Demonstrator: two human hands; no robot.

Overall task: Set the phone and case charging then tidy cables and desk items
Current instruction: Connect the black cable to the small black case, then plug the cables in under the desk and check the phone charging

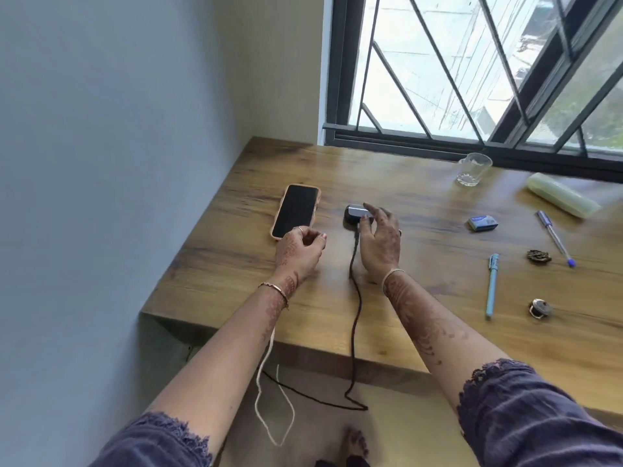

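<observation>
White cable [266,382] hangs limp off the desk edge. Black cable [354,318] is soft and light; grip it at the stiff plug. Left hand [298,251]: fingers curled, apparently pinching the white plug at the near end of the phone [296,210]. Right hand [379,241]: fingers spread loosely over the case [354,214].

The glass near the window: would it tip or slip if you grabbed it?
Probably steady: the glass stands upright on the desk and its base looks thick. Its smooth clear wall may be slippery, and it would likely break if dropped.
</observation>
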